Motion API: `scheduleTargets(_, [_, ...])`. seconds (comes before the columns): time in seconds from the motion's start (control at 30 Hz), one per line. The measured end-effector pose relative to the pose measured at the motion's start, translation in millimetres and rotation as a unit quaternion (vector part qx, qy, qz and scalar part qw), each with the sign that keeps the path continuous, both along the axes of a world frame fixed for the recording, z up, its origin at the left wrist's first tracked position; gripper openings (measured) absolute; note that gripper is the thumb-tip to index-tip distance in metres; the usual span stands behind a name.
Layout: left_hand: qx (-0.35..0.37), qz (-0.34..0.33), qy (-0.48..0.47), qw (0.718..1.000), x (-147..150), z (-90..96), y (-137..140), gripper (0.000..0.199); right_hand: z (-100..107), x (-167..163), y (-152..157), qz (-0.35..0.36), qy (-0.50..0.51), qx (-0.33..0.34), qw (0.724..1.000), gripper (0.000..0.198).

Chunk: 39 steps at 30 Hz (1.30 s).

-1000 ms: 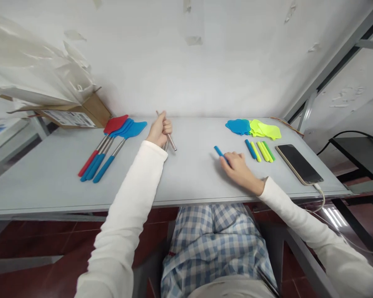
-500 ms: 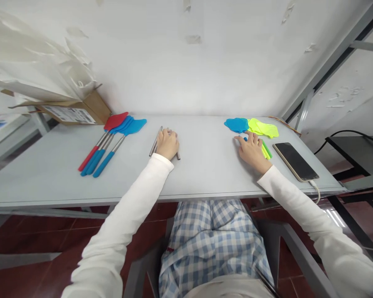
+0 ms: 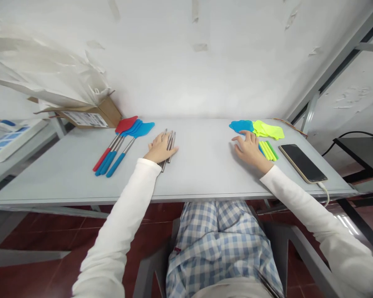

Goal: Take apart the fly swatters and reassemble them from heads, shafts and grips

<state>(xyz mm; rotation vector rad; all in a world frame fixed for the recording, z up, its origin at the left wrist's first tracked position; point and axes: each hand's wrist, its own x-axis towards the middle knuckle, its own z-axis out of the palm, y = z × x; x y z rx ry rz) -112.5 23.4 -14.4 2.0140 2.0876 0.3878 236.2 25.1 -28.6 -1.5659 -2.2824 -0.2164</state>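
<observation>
My left hand (image 3: 158, 149) lies with its fingers spread over several thin metal rods (image 3: 171, 142), thumb pointing right across them. My right hand (image 3: 248, 150) is a little above the table on the right, fingers apart and slightly bent, holding nothing. Close beside it lie handle sleeves in blue, yellow and green (image 3: 270, 151). Behind that hand are flat blue silicone heads (image 3: 240, 126) and yellow silicone heads (image 3: 269, 129). Left of the rods lie several fly-swatter-like tools with metal shafts, the red one (image 3: 126, 124) behind the blue ones (image 3: 144, 129).
A phone (image 3: 303, 163) with a white cable lies at the table's right. An opened cardboard box (image 3: 90, 116) with white wrapping stands at the back left, against the wall. A grey chair (image 3: 286, 236) surrounds my lap below the table edge.
My left hand has shifted left and flattened, and more of the rods shows to its right. My right hand has drawn back from the sleeves, fingers lifted. The camera view has shifted slightly.
</observation>
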Motion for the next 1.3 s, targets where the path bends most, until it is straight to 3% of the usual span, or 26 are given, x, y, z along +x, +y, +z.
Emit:
scheduleTargets(0.07, [-0.021, -0.009, 0.002, 1.000, -1, -5.2, -5, 0.081, -1, -17, 6, 0.072, -0.011, -0.004, 0.997, 0.035])
scheduleTargets(0.2, [0.021, -0.063, -0.050, 0.997, -18, -10.2, -33, 0.075, -12, -38, 19, 0.186, -0.008, -0.035, 0.982, 0.033])
scheduleTargets(0.33, [0.000, -0.126, -0.093, 0.988, -53, -5.9, -69, 0.087, -20, -39, 26, 0.193, 0.053, -0.071, 0.977, 0.033])
scheduleTargets(0.43, [-0.023, -0.133, -0.086, 0.987, -70, -2.7, -75, 0.090, -22, -37, 26, 0.177, 0.064, -0.077, 0.979, 0.034])
scheduleTargets(0.6, [-0.005, -0.140, -0.104, 0.985, -66, -3.0, -55, 0.086, -22, -38, 25, 0.173, 0.068, -0.084, 0.979, 0.034])
scheduleTargets(0.83, [-0.028, -0.100, -0.145, 0.984, -56, 2.0, -41, 0.083, -21, -37, 24, 0.175, 0.075, -0.087, 0.978, 0.034])
scheduleTargets(1.03, [0.019, -0.104, -0.044, 0.993, -21, -0.7, -1, 0.084, -20, -37, 25, 0.172, 0.076, -0.088, 0.978, 0.033])
scheduleTargets(1.13, [0.001, -0.059, 0.012, 0.998, -4, -10.3, 16, 0.079, -20, -37, 25, 0.175, 0.076, -0.090, 0.978, 0.032])
scheduleTargets(1.3, [-0.023, 0.004, -0.011, 1.000, -13, -21.9, 22, 0.076, -21, -35, 26, 0.184, 0.079, -0.087, 0.976, 0.031])
